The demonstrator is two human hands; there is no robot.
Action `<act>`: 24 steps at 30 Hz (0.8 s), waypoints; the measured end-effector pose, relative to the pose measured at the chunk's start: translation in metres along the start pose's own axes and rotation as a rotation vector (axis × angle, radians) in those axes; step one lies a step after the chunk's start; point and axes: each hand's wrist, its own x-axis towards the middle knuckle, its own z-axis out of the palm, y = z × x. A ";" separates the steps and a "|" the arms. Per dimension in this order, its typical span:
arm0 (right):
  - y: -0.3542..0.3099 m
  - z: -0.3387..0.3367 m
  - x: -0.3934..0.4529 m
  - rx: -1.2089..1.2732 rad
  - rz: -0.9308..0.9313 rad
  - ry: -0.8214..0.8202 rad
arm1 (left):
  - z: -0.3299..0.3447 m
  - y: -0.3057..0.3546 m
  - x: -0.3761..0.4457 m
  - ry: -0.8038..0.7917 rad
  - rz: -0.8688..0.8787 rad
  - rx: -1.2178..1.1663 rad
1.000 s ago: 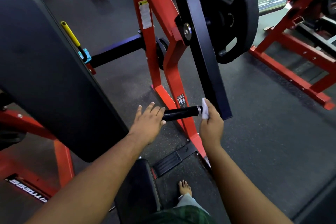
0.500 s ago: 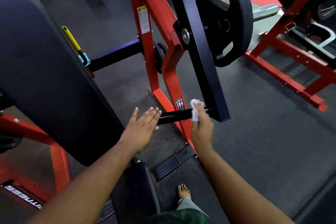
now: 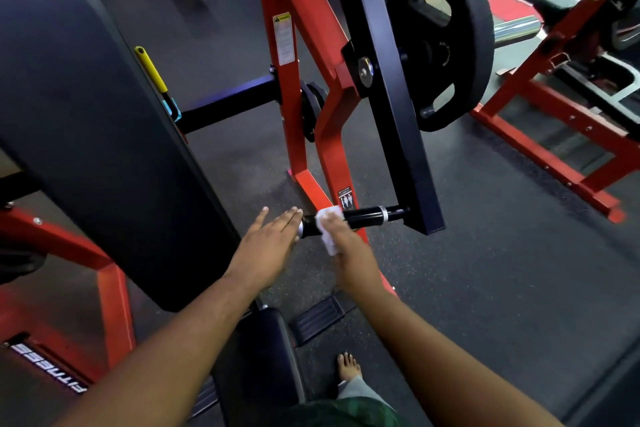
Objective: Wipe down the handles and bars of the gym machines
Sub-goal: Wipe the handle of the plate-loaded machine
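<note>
From the head camera, a black handle [image 3: 349, 218] juts sideways from the lower end of a dark lever arm [image 3: 391, 87] on a red-framed machine [image 3: 294, 55]. The right hand [image 3: 349, 246] wraps a white cloth [image 3: 327, 229] over the handle near its free end, its fingers curled down on the cloth and the bar. The left hand [image 3: 268, 239] lies flat just beside it, fingers straight and close together, their tips touching the handle's end cap and holding nothing. A black weight plate [image 3: 446, 55] hangs on the lever arm higher up. A large dark pad [image 3: 86, 128] fills the left side, with a yellow-handled lever [image 3: 150, 68] next to it. A bare foot [image 3: 349, 366] stands on the black rubber floor [image 3: 485, 270] below. Another red machine [image 3: 561, 135] stands at the right.
</note>
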 end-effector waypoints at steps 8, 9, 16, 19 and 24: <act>0.003 0.015 0.026 -0.057 0.091 -0.051 | 0.000 -0.001 -0.015 -0.007 -0.015 0.033; -0.007 0.021 0.021 -0.048 0.026 -0.047 | 0.000 -0.003 -0.017 -0.015 -0.016 0.047; -0.021 -0.001 0.072 -0.077 0.025 -0.158 | -0.008 -0.003 -0.014 -0.078 -0.037 0.082; -0.030 0.000 0.078 -0.091 0.022 -0.238 | -0.007 0.001 -0.008 -0.100 -0.057 0.092; 0.000 0.018 0.015 -0.093 -0.207 -0.125 | -0.002 -0.002 -0.007 -0.113 -0.099 0.069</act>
